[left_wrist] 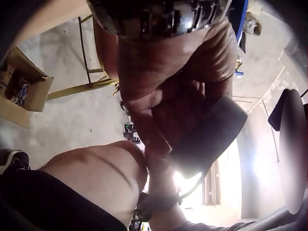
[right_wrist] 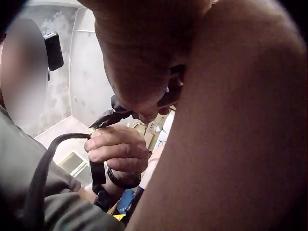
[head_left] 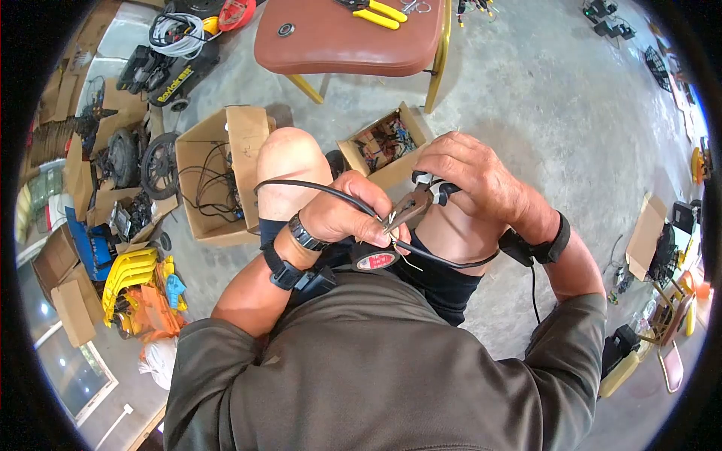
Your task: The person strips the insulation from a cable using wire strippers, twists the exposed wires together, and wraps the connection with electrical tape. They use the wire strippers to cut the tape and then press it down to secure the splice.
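Concrete floor (head_left: 541,105) far; near, over lap (head_left: 444,289), left hand (head_left: 342,214) pinches black cable (head_left: 310,184), tape roll (head_left: 376,260) below; right hand (head_left: 474,177) grips pliers (head_left: 414,203) at bare wires (head_left: 391,219). Pliers slipping could nip skin or snap strands.

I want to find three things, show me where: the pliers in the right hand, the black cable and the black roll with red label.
Pliers (head_left: 413,204): head view, on the bare metal part.
Black cable (head_left: 307,183): head view, on its curved stretch.
Black roll (head_left: 376,260): head view, on the label.
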`<move>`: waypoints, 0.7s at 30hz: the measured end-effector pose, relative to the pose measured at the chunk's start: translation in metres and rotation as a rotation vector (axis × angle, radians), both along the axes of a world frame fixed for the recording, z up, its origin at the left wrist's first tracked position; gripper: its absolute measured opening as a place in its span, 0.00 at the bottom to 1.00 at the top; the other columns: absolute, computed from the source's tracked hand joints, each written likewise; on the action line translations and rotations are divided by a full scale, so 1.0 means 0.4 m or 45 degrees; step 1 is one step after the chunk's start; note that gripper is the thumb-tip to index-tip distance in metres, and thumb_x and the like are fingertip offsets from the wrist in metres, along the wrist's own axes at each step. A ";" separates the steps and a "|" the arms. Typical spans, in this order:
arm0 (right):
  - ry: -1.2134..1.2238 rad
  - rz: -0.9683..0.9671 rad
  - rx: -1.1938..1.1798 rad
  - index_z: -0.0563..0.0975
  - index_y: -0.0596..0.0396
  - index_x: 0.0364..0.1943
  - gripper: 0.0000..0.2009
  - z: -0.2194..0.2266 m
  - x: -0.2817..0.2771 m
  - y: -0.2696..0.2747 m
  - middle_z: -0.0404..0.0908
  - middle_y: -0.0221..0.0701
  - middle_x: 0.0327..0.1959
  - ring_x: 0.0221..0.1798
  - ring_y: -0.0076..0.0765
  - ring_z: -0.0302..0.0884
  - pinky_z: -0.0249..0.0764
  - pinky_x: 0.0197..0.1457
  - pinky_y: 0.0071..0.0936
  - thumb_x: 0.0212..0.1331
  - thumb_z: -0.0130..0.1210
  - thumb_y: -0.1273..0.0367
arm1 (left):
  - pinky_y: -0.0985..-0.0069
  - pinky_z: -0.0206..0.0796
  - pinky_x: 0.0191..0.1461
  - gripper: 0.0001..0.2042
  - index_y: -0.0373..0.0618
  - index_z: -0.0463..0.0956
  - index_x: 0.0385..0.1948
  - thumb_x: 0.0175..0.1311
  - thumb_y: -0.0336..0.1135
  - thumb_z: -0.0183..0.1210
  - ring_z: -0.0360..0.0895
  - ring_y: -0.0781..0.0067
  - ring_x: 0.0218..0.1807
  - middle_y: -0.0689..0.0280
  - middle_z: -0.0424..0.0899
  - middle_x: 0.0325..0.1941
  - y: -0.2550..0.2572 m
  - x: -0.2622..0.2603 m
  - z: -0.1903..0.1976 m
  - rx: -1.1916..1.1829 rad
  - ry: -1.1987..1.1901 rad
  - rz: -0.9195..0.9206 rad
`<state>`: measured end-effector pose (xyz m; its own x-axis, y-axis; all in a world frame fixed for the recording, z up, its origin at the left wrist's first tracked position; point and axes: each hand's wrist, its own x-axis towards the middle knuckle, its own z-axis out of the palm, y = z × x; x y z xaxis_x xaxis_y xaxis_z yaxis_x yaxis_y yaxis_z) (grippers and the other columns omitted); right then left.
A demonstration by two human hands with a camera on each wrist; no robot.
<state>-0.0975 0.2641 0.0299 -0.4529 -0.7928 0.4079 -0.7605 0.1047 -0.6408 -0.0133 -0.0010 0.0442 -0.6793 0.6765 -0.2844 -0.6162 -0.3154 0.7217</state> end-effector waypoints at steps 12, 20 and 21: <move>0.133 -0.138 0.131 0.75 0.55 0.44 0.20 0.038 0.019 0.021 0.80 0.34 0.39 0.43 0.48 0.79 0.77 0.45 0.42 0.41 0.63 0.78 | 0.65 0.80 0.53 0.09 0.31 0.84 0.36 0.55 0.24 0.72 0.89 0.60 0.42 0.50 0.90 0.39 0.005 0.005 0.000 -0.013 0.047 0.233; 0.166 -0.396 0.425 0.74 0.57 0.42 0.15 0.115 0.085 0.046 0.78 0.38 0.33 0.39 0.50 0.78 0.77 0.42 0.43 0.51 0.65 0.72 | 0.70 0.80 0.43 0.05 0.34 0.83 0.37 0.62 0.22 0.66 0.87 0.65 0.38 0.51 0.90 0.38 0.032 -0.002 -0.026 0.042 0.081 0.473; 0.166 -0.442 0.479 0.74 0.57 0.41 0.14 0.126 0.096 0.044 0.78 0.39 0.34 0.39 0.50 0.78 0.77 0.42 0.43 0.52 0.65 0.71 | 0.70 0.80 0.44 0.04 0.36 0.82 0.38 0.63 0.21 0.65 0.88 0.64 0.39 0.51 0.90 0.39 0.030 -0.005 -0.036 0.025 0.082 0.466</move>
<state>-0.0589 0.2817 0.0802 -0.6795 -0.7074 0.1943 -0.7109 0.5695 -0.4127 -0.0154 0.0111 0.0299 -0.8935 0.3904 -0.2222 -0.4133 -0.5208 0.7470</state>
